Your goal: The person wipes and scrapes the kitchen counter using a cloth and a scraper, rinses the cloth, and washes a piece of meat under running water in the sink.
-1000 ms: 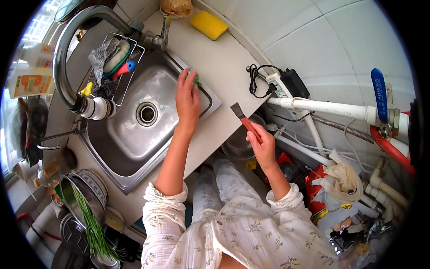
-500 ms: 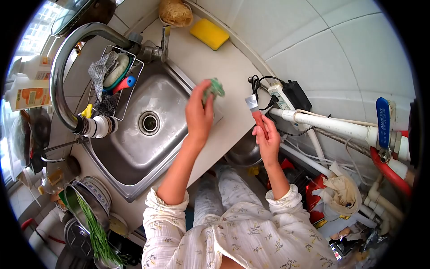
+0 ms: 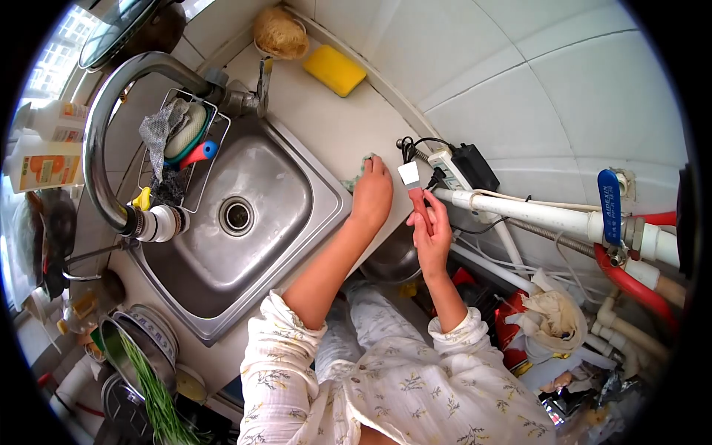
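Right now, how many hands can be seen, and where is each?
2: the left hand is at the countertop beside the sink, with a green cloth partly under it; the right hand holds a red-handled scraper. None appears hidden.

The left forearm (image 3: 326, 271) slants forward, left hand (image 3: 373, 194) knuckles-up, while the right hand (image 3: 432, 239) curls in a grip.
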Motion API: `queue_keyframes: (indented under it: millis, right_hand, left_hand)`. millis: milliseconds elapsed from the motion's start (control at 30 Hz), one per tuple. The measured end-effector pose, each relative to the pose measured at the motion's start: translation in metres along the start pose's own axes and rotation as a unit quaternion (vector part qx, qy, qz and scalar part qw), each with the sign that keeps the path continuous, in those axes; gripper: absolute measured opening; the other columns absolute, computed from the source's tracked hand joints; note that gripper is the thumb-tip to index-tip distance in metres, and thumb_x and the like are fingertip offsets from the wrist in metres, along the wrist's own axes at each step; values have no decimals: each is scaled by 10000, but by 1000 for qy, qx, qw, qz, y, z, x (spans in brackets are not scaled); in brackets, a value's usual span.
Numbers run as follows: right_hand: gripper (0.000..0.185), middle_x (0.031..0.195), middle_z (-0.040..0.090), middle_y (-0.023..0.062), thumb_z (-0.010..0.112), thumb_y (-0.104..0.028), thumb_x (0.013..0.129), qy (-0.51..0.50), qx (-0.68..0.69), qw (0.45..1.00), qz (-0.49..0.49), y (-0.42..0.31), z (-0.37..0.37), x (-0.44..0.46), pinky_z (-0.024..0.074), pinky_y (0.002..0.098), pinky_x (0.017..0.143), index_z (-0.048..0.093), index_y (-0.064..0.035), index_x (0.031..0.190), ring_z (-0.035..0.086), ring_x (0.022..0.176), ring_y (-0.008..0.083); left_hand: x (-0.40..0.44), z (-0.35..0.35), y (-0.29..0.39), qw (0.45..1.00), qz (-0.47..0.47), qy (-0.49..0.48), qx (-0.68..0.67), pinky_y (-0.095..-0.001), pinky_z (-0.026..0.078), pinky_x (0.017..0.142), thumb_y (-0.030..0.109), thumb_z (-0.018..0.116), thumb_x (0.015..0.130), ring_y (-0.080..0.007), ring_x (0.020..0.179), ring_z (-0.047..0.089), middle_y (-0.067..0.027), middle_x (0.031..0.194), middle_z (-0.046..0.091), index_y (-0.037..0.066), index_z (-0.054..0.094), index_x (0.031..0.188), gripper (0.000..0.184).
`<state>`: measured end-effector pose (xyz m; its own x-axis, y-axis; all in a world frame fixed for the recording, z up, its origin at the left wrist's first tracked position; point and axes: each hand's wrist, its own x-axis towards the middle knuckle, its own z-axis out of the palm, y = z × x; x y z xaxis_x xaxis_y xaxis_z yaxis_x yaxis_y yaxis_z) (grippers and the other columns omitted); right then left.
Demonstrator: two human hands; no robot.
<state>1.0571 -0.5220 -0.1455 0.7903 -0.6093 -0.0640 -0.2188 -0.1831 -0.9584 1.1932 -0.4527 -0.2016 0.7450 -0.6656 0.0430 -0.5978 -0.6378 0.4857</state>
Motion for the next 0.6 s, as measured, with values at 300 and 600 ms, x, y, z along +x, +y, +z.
queue_keyframes:
  millis: [300, 600]
  right_hand:
    - [364, 794, 598, 38, 510, 13, 883, 3, 8, 999, 43, 1, -5, -23, 418, 192, 603, 471, 9, 1245, 516, 666, 61]
    - [353, 818, 611, 44, 520, 7, 880, 9, 5, 997, 79, 7, -25, -32, 445, 209, 674, 487, 19, 1231, 553, 721, 82]
  left_hand:
    - [74, 2, -20, 978, 116, 10, -175, -369, 467, 855, 11, 456, 766, -320, 1060, 543, -132, 1162, 564, 2, 600, 1062, 329]
    - [23, -8, -25, 972, 156, -74, -161, -360, 443, 941, 28, 464, 799, -312, 1165, 501, -126, 1237, 543, 3, 602, 1064, 300]
